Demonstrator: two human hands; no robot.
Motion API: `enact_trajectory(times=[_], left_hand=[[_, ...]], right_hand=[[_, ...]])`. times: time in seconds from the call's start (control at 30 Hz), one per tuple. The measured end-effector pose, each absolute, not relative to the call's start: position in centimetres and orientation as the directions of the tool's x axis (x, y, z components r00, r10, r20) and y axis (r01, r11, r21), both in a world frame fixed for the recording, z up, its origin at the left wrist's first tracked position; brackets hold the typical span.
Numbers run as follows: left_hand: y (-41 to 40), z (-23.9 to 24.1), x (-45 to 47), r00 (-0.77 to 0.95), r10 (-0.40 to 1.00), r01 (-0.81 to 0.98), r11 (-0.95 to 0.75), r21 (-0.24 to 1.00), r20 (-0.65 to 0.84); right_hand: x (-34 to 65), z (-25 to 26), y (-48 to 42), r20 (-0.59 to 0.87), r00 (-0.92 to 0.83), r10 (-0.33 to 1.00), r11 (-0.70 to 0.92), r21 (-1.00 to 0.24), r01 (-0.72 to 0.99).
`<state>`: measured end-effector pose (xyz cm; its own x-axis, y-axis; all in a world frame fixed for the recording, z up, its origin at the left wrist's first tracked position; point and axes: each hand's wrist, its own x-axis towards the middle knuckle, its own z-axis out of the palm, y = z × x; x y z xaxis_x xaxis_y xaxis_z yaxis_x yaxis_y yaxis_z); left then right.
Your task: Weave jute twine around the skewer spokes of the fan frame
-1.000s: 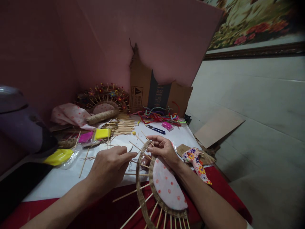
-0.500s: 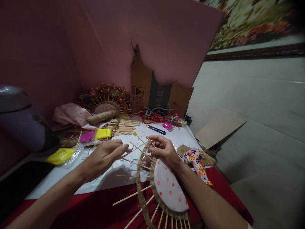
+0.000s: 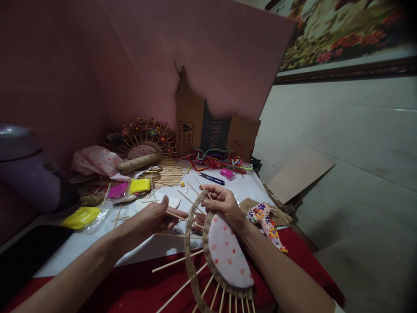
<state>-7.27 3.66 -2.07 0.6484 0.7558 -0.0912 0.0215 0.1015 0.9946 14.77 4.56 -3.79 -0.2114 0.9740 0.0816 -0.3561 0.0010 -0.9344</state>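
Observation:
A half-round frame of thin wooden sticks has a white panel with red dots (image 3: 230, 256) at its middle. Jute twine is woven along the panel's curved edge, and a second twine band (image 3: 189, 256) arcs across the sticks farther out. My right hand (image 3: 223, 204) pinches the upper end of this frame, thumb and fingers closed at the twine band. My left hand (image 3: 153, 221) is at the frame's left side, thumb raised and fingers stretched out under one stick (image 3: 176, 214), touching it. Whether a twine strand lies in my left fingers I cannot make out.
Behind lie loose sticks (image 3: 169, 171), a twine roll (image 3: 140, 161), snips (image 3: 211, 178), pipe cleaners (image 3: 208, 160) and yellow and pink packets (image 3: 140, 186). A finished-looking decorated fan (image 3: 146, 134) leans at the back. A flower-patterned piece (image 3: 269, 221) lies right, a purple appliance (image 3: 29, 174) left.
My left hand has turned, its thumb lifting and its fingers spreading from a pinch to reach under a stick. My right hand keeps its hold on the frame. The view has shifted slightly.

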Motion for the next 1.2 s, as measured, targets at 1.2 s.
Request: enact_trajectory(times=[1.2], left_hand=[[1.5,-2.0,-6.2,0.436,0.652,0.664,-0.699,0.267,0.621]], right_hand=[[15.1,-4.0,5.2,0.108,-0.044,0.993,0.092,-0.953,-0.287]])
